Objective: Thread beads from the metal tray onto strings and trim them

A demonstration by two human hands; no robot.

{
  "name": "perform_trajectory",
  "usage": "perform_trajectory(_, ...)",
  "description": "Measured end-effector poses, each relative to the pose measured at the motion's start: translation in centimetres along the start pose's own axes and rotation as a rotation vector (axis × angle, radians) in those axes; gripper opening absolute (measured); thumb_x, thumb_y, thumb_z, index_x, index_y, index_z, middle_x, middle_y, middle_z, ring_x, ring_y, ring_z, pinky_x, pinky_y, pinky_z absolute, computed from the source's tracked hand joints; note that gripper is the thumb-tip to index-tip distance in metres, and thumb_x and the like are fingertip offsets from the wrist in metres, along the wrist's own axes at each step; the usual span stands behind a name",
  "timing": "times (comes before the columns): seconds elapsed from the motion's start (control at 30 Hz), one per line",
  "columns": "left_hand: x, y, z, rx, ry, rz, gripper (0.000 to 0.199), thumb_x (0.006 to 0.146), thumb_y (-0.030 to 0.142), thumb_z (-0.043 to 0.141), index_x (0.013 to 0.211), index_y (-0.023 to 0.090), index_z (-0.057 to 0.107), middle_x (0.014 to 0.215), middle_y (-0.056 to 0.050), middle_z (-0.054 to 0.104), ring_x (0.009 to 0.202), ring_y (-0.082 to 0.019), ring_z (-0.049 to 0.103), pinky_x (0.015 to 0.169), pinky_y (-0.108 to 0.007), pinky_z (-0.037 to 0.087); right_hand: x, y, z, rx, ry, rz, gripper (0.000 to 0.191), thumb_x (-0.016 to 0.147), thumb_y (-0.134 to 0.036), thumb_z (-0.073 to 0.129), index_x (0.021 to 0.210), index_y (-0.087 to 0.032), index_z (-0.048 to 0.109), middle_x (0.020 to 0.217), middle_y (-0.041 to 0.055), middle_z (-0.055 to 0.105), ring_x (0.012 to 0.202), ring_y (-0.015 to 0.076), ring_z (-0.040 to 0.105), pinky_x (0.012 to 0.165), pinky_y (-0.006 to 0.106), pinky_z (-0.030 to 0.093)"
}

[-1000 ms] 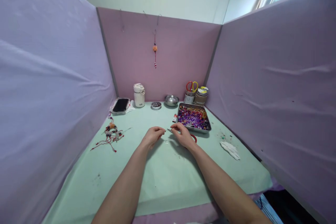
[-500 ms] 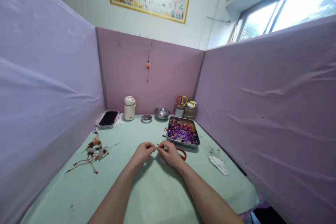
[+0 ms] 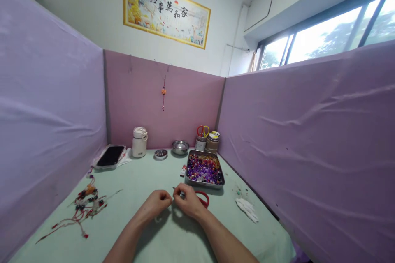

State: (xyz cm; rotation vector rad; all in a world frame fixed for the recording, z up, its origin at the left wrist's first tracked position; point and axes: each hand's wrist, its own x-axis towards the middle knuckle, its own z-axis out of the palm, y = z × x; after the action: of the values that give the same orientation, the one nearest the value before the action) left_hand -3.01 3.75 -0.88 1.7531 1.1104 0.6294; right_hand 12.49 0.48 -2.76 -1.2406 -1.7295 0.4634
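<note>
Fingertips pinched, my left hand (image 3: 157, 204) hovers low over the middle of the green cloth. My right hand (image 3: 187, 199) is pinched close beside it, with a small gap between the fingertips. A faint pale strand seems to hang near the left fingers; what either hand grips is too small to make out. Just behind my right hand lie red-handled scissors (image 3: 203, 199), partly covered by it. Beyond them sits a metal tray (image 3: 206, 185) of purple, red and clear beads (image 3: 202, 168).
Knotted beaded cords (image 3: 88, 203) lie on the left. A phone (image 3: 110, 156), white flask (image 3: 140, 142), small round dish (image 3: 161, 154), steel bowl (image 3: 180, 147) and jars (image 3: 212, 143) line the back. A white glove (image 3: 247, 209) lies right. Fabric partitions (image 3: 163, 127) enclose the table.
The view has tilted up and turned right, so everything sits lower and further left. My hands remain pinched, with the fingertips slightly further apart.
</note>
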Motion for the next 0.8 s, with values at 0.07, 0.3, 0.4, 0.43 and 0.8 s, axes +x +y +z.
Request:
perform_trajectory(0.07, -0.2, 0.2, 0.0, -0.003, -0.009, -0.008, 0.018, 0.053, 0.033, 0.055, 0.055, 0.015, 0.057, 0.051, 0.001, 0.044, 0.052, -0.011, 0.034, 0.054, -0.025, 0.025, -0.1, 0.0, 0.1, 0.014, -0.025, 0.037, 0.013, 0.072, -0.009, 0.050, 0.069, -0.019, 0.057, 0.069, -0.0012, 0.060, 0.067, 0.0135, 0.053, 0.062, 0.024, 0.040)
perform_trajectory(0.3, -0.2, 0.2, -0.5, -0.095, 0.059, -0.005, 0.021, 0.058, 0.035, 0.057, 0.060, 0.015, 0.060, 0.054, 0.002, 0.046, 0.052, -0.011, 0.035, 0.053, -0.024, 0.024, -0.3, -0.1, 0.1, 0.072, -0.077, 0.082, 0.010, 0.078, -0.014, 0.051, 0.081, -0.020, 0.058, 0.073, -0.0017, 0.059, 0.068, 0.0133, 0.052, 0.062, 0.024, 0.039)
perform_trajectory(0.4, -0.2, 0.3, -0.8, -0.145, 0.098, -0.018, 0.021, 0.058, 0.036, 0.058, 0.059, 0.016, 0.061, 0.052, 0.002, 0.045, 0.051, -0.010, 0.035, 0.051, -0.024, 0.023, -0.3, -0.2, 0.0, 0.056, 0.042, 0.027, 0.016, 0.073, -0.010, 0.055, 0.084, -0.021, 0.059, 0.085, 0.0007, 0.058, 0.080, 0.0157, 0.054, 0.073, 0.027, 0.043)
perform_trajectory(0.43, -0.2, 0.3, -0.8, -0.157, 0.118, -0.021, 0.021, 0.058, 0.036, 0.058, 0.058, 0.016, 0.061, 0.052, 0.002, 0.045, 0.051, -0.010, 0.035, 0.051, -0.024, 0.023, -0.2, -0.2, 0.0, 0.044, 0.089, 0.004, 0.018, 0.072, -0.008, 0.055, 0.084, -0.021, 0.059, 0.088, 0.0013, 0.057, 0.084, 0.0163, 0.054, 0.077, 0.028, 0.043)
perform_trajectory(0.8, -0.6, 0.8, -1.0, -0.187, 0.172, -0.063, 0.022, 0.058, 0.037, 0.059, 0.057, 0.015, 0.061, 0.050, 0.002, 0.045, 0.050, -0.010, 0.035, 0.050, -0.024, 0.023, -0.3, -1.1, 0.5, -0.063, 0.053, 0.002, 0.010, 0.079, -0.016, 0.060, 0.070, -0.020, 0.063, 0.077, 0.0009, 0.062, 0.079, 0.0156, 0.055, 0.077, 0.029, 0.038)
